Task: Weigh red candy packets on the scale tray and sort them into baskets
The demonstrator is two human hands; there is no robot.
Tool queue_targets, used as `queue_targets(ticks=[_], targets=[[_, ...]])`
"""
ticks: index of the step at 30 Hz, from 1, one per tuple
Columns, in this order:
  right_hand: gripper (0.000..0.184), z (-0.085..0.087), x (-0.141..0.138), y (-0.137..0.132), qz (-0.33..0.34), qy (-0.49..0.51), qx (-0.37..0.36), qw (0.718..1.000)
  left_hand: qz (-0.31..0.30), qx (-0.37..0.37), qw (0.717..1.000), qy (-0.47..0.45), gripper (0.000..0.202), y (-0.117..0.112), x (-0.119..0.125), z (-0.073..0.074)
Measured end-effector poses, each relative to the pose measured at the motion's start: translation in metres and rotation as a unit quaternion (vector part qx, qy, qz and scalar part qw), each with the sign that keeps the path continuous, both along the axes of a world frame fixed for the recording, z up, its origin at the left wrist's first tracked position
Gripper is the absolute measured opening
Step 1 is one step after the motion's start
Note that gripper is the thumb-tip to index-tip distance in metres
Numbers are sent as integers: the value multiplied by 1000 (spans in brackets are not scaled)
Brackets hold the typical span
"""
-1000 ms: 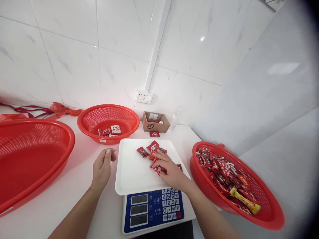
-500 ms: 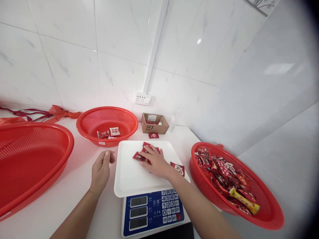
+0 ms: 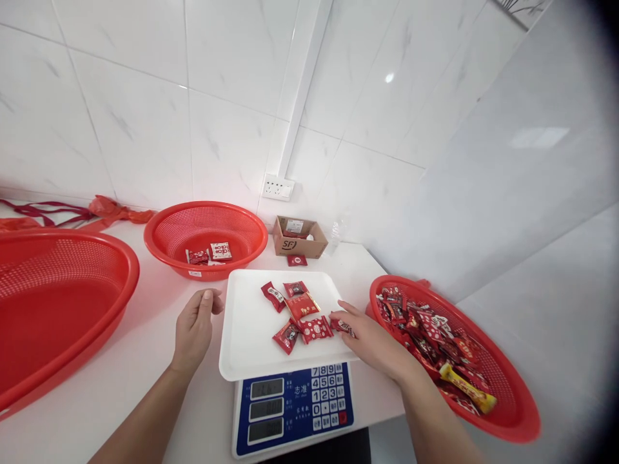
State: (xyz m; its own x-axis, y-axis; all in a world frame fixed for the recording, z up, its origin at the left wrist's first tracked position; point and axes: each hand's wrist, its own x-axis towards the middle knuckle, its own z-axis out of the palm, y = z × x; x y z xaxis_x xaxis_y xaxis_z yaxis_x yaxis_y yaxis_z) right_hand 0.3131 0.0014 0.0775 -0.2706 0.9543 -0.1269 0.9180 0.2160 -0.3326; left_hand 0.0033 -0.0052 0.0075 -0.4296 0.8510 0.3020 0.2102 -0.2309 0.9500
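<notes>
A blue digital scale (image 3: pixel 294 406) carries a white tray (image 3: pixel 246 335) with several red candy packets (image 3: pixel 300 309) spread across it. My right hand (image 3: pixel 372 341) lies at the tray's right edge, its fingers closed on one red candy packet (image 3: pixel 341 324). My left hand (image 3: pixel 196 328) rests on the white counter just left of the tray, loosely curled, thumb against fingertips, with nothing visible in it.
A red basket (image 3: pixel 503 412) heaped with red candies and one yellow bar stands at the right. A smaller red basket (image 3: pixel 206 222) holding a few packets sits behind the tray; a large red basket (image 3: pixel 58 309) fills the left. A small cardboard box (image 3: pixel 300 237) stands by the wall.
My right hand has drawn back from the tray's middle to its right edge, leaving the packets spread out and taking one with it. My left hand has stayed put.
</notes>
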Motion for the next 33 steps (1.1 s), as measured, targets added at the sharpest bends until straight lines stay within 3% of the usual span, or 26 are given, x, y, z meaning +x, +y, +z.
queue_targets(ticks=[6, 10, 19, 28, 33], targets=[[33, -10, 1, 14, -18, -18, 60, 998, -1, 0, 1000, 4, 31, 0, 0, -1], [31, -19, -15, 31, -47, -8, 96, 994, 1, 0, 1000, 7, 31, 1, 0, -1], [41, -31, -59, 37, -5, 69, 140, 988, 4, 5, 1000, 3, 34, 0, -1, 0], [45, -26, -77, 40, 2, 106, 159, 982, 9, 2, 1000, -1, 33, -3, -1, 4], [43, -24, -81, 27, 50, 91, 99, 990, 12, 3, 1000, -5, 33, -2, -1, 4]])
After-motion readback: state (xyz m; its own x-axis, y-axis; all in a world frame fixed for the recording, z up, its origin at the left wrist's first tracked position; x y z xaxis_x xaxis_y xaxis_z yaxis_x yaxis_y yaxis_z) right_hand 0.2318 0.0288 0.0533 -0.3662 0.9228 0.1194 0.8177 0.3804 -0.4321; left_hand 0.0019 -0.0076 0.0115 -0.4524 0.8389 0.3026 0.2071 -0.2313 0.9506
